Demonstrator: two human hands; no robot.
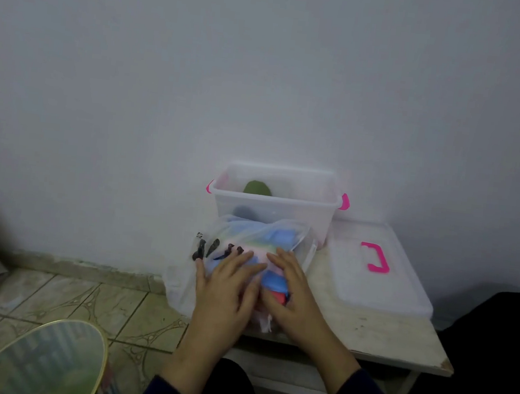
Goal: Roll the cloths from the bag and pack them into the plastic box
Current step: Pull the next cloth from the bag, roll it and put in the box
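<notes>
A translucent plastic bag [242, 233] with black print lies on the small table, stuffed with cloths in blue, pink and red. My left hand [226, 286] lies flat on top of the bag, fingers straight. My right hand [291, 283] rests beside it on the bag, fingers spread over a blue cloth [271, 279] and a red one. Behind the bag stands the clear plastic box [276, 198] with pink latches, open, with a green rolled cloth [257, 187] and a bluish one inside.
The box's clear lid [375, 273] with a pink handle lies on the table [375, 334] to the right. A wall is right behind the box. Tiled floor lies to the left, with a round glass tabletop [39, 363] at the lower left.
</notes>
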